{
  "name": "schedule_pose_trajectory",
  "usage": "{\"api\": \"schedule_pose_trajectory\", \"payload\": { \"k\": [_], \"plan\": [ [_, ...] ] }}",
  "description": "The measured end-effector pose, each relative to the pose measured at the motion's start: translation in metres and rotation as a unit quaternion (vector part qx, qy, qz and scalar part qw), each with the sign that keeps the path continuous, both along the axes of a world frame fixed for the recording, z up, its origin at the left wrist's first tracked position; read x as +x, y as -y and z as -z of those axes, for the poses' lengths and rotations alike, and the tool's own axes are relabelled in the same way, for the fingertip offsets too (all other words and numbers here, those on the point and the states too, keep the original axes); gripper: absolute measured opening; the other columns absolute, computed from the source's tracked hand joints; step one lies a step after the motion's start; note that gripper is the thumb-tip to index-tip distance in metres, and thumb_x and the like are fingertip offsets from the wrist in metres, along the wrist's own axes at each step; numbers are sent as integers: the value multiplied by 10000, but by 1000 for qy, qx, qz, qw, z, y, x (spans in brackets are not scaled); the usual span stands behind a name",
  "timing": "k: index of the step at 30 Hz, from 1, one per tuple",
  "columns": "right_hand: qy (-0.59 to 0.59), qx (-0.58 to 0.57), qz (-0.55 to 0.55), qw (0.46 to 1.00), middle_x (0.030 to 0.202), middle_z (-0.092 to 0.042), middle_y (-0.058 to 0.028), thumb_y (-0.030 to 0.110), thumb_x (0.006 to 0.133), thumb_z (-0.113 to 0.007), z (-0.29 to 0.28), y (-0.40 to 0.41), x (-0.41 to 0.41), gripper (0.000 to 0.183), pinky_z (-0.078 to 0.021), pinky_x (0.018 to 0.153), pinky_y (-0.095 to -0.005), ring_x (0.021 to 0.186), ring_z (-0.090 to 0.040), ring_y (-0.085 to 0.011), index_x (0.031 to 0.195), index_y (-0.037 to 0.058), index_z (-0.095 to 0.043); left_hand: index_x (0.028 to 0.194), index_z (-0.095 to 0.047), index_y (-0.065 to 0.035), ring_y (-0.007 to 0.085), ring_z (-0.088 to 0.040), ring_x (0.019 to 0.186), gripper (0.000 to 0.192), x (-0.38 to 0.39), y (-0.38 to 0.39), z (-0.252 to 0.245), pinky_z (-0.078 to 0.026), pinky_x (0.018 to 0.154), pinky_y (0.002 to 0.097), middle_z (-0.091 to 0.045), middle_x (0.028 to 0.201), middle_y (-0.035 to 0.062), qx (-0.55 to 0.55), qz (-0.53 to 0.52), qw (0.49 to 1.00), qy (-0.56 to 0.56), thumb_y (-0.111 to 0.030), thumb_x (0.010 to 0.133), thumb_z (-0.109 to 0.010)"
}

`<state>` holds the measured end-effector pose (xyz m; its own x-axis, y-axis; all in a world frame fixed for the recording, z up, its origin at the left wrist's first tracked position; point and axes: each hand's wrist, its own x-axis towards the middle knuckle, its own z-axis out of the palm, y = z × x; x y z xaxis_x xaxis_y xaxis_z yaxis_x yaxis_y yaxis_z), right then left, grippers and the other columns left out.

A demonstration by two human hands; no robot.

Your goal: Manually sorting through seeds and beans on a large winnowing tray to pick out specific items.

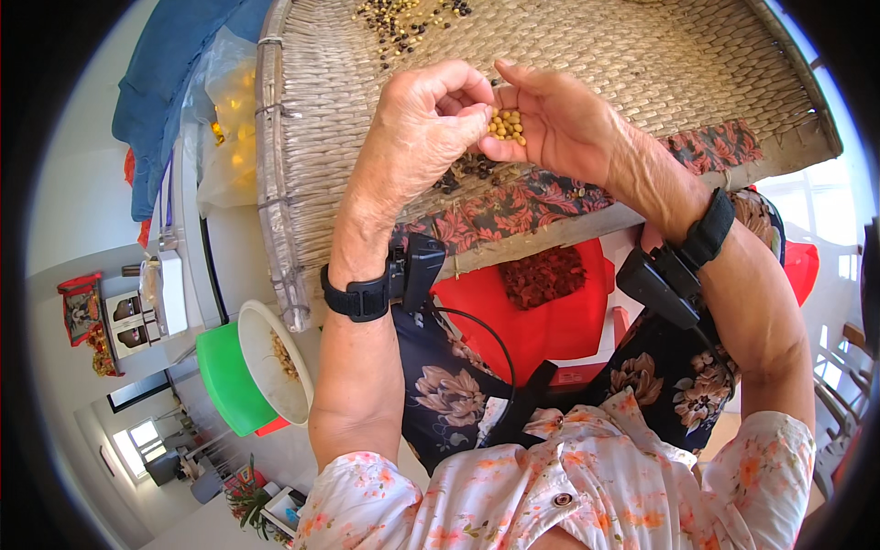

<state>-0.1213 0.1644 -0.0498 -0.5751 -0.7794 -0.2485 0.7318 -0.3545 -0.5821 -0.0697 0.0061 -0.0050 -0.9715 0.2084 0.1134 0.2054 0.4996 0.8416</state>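
Observation:
My right hand (560, 113) is cupped with the palm up and holds a small heap of yellow beans (505, 127), which look like soybeans. Over the edge of that heap, my left hand (433, 124) brings thumb and forefinger together. Whatever may be between those two fingertips is hidden. Both hands hover above a large woven winnowing tray (619, 41). Mixed black and yellow beans (405, 24) lie scattered at its far left. Under my hands, near the front rim, is a patch of dark beans and husk bits (474, 168).
Red-and-black patterned cloth (495, 213) covers part of the tray's front rim. Below it is a red plastic container (543, 337) with dark red flakes (543, 278). On the left stand a pale basin (268, 371), a green container (223, 375) and a clear plastic bag (230, 130). Cables run from both wrist devices.

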Motion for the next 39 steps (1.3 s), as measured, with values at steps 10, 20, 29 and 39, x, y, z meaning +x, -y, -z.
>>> {"api": "schedule_pose_trajectory", "payload": {
  "k": [10, 20, 29, 39],
  "plan": [
    [13, -41, 6, 999, 1060, -539, -212, 326, 1015, -229, 2, 3, 2, 502, -556, 838, -361, 929, -609, -292, 1119, -122, -431, 923, -678, -16, 47, -561, 667, 100, 3, 1, -1, -453, 600, 186, -631, 760, -5, -48, -4, 998, -49, -43, 846, -621],
    [44, -86, -37, 995, 986, -581, -234, 409, 1001, -227, 5, 1, 0, 621, -542, 857, -384, 937, -623, -330, 1105, -166, -436, 932, -659, 11, 69, -597, 692, 99, 3, 6, -9, -491, 629, 194, -648, 789, 21, 59, -18, 998, 33, -22, 848, -619],
    [63, -101, -57, 991, 982, -579, -231, 419, 998, -234, 13, -4, -2, 627, -541, 857, -380, 934, -620, -326, 1097, -159, -456, 946, -647, 19, 65, -591, 695, 113, 3, 4, -6, -483, 627, 186, -639, 777, 22, 76, -19, 996, 41, -12, 840, -622],
    [58, -73, -45, 995, 992, -592, -221, 410, 994, -284, 7, -18, -1, 596, -524, 870, -360, 928, -618, -295, 1092, -134, -505, 798, -674, 34, 114, -584, 613, 74, -12, 38, 22, -475, 572, 257, -642, 662, 69, -30, -243, 968, -50, -14, 747, -650]
  ]
}}
